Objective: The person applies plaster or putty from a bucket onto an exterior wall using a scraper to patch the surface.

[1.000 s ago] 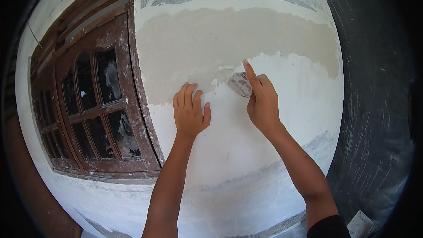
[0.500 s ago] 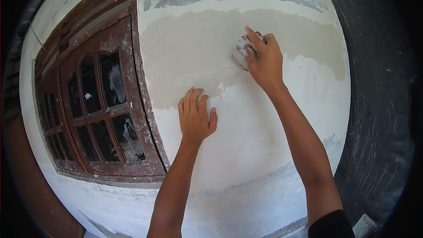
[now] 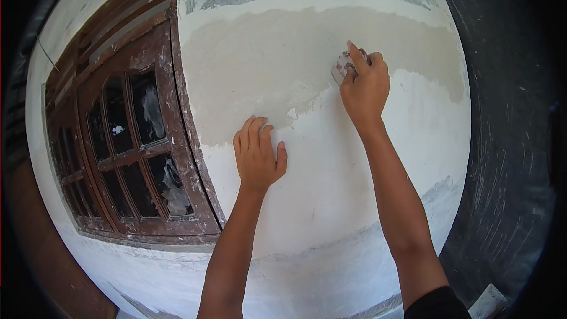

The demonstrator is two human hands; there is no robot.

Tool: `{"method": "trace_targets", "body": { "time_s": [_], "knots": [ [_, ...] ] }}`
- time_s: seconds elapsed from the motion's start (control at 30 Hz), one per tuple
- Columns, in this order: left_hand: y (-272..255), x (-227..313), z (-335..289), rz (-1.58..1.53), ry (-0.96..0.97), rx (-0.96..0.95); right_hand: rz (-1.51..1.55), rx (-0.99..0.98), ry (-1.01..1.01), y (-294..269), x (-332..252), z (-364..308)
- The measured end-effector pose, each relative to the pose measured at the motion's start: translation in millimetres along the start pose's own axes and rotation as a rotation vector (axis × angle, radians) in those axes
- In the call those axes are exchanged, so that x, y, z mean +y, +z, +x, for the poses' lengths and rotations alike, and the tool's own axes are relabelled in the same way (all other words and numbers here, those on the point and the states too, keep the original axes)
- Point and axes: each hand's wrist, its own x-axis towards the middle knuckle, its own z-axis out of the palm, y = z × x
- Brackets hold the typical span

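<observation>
While the right hand [image 3: 366,93] clasps the scraper [image 3: 339,72] | left hand [image 3: 257,156] sits lower, loosely spread

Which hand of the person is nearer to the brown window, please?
Left. The left hand is a short way right of the brown window; the right hand is farther right and higher up, gripping a stained tool.

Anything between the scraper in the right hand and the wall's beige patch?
Nothing visible. The right hand holds the scraper at the beige patch; the left hand is lower left, out of the way.
</observation>
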Motion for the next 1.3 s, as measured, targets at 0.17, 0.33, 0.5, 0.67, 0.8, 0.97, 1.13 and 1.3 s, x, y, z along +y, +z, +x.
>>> {"method": "trace_targets", "body": {
  "time_s": [0.17, 0.33, 0.5, 0.67, 0.8, 0.97, 1.13, 1.3],
  "knots": [
    [3, 0, 0, -0.001, 0.013, 0.015, 0.341, -0.272, -0.127, 2, -27, -25],
    [3, 1, 1, 0.0, 0.01, -0.007, 0.193, -0.152, 0.114, 0, -12, -6],
    [2, 0, 0, 0.01, 0.002, 0.003, 0.229, -0.232, 0.015, 10, -19, -14],
    [3, -1, 0, 0.006, 0.01, 0.002, 0.301, -0.156, 0.065, -1, -22, -9],
    [4, 1, 0, 0.014, 0.008, 0.016, 0.182, -0.207, 0.129, 8, -14, -13],
    [3, -1, 0, 0.015, 0.009, 0.01, 0.31, -0.154, -0.052, 2, -31, -23],
    [2, 1, 1, 0.022, 0.02, 0.033, 0.119, 0.002, 0.118, 8, -11, -8],
    [4, -1, -1, 0.035, 0.01, 0.016, 0.376, -0.324, -0.08, 13, -43, -30]
  ]
}}
